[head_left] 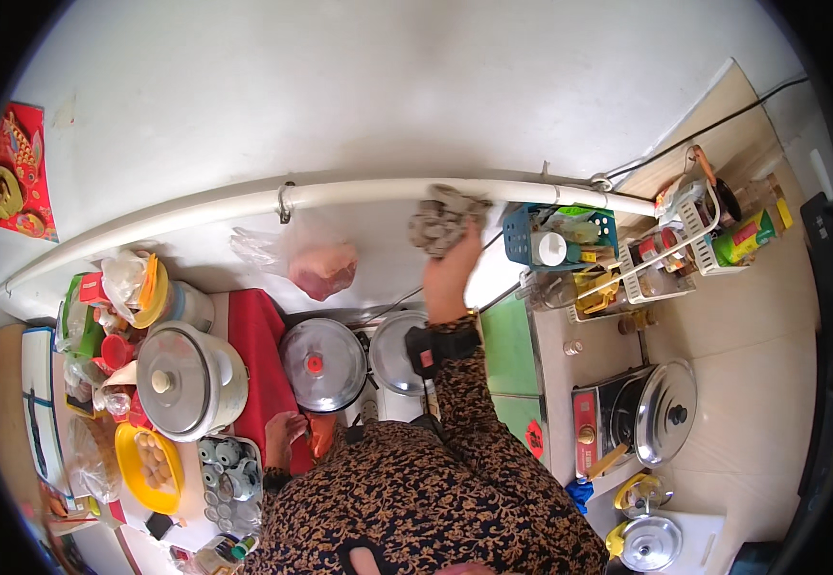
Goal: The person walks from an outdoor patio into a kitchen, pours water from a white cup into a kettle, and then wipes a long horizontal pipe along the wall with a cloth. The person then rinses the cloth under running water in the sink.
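Observation:
My right hand (452,278) is raised to the white pipe (359,195) that runs along the wall. It is closed on a crumpled grey-beige cloth (443,222), which is pressed against the pipe. A dark band is on that wrist. Low on the left, my left hand (284,438) rests at the edge of a table covered by a red cloth (258,355). Its fingers look loosely stretched, and nothing shows in them. A clear plastic bag with a piece of raw meat (323,270) hangs below the pipe, left of the cloth.
Two lidded pans (322,366) stand below the pipe. A blue-green basket (560,238) hangs close to my right hand, with white racks of bottles (661,264) beyond. Left are a big lidded pot (191,379), eggs in a yellow basket (129,436) and a cup tray (251,446). A stove (586,407) stands right.

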{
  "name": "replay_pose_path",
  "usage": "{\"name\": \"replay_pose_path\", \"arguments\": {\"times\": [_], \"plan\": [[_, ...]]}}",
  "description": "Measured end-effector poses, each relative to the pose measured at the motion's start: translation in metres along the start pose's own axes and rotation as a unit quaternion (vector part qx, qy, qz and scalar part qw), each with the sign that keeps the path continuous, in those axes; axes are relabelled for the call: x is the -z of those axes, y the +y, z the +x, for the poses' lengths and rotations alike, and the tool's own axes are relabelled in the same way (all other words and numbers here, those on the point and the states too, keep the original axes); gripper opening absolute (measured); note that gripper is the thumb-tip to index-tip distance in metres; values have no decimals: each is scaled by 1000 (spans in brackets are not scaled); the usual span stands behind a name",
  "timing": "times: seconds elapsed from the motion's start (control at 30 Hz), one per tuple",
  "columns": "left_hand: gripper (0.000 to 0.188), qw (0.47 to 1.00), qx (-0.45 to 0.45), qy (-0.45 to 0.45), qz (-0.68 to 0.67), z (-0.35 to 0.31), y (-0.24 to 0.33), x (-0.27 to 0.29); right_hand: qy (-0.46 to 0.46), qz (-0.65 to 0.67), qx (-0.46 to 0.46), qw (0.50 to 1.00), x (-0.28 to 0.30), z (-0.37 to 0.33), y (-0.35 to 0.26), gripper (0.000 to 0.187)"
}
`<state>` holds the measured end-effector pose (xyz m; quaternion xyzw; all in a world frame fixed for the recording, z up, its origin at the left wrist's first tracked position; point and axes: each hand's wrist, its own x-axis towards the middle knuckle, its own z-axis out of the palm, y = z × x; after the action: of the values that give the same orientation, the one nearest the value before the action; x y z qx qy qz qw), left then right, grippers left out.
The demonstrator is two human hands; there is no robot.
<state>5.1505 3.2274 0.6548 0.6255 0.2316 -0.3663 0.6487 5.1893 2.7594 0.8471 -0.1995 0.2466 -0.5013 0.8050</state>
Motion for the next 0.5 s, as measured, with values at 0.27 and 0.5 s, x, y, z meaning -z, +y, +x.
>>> {"name": "replay_pose_path", "arguments": {"times": [0.27, 0.5], "plan": [[28, 998, 52, 24, -9, -3, 2, 24, -128, 126, -403, 898, -52, -56, 124, 23], [30, 999, 16, -38, 25, 20, 5, -4, -146, 127, -199, 961, 22, 19, 12, 31]]}}
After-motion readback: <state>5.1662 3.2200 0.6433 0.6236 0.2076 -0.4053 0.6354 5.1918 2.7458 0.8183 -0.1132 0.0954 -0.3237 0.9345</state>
